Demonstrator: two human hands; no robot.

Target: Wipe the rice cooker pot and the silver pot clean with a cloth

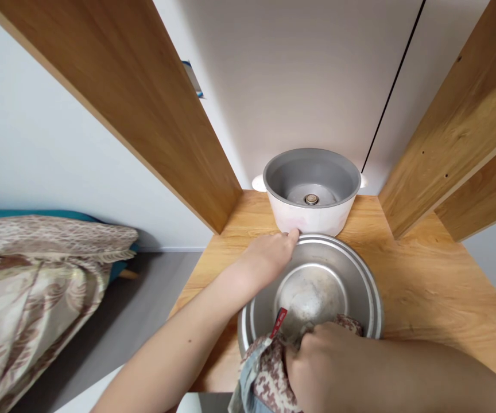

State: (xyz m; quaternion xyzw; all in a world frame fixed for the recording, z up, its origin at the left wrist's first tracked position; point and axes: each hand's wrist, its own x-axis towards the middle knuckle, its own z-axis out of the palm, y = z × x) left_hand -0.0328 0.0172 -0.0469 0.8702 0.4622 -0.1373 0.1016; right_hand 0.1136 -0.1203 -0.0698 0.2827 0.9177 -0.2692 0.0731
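Observation:
A round metal lid or shallow pan (312,287) lies on the wooden table, with a raised ring round its middle. My left hand (276,252) holds the rim at the far left, its fingertips partly hidden beyond the edge. In my right hand (317,355) is a bunched patterned cloth (269,373) with a red tag, pressed on the near part of the metal. Just behind the metal piece stands a pale pot-shaped cooker body (308,219), its grey inside open with a round metal button at the bottom.
Wooden posts (188,115) (450,126) rise left and right of the wooden table top (437,298). A pale wall stands behind. At the left, a seat or bed covered with patterned cloth (37,298) stands on a grey floor (144,287).

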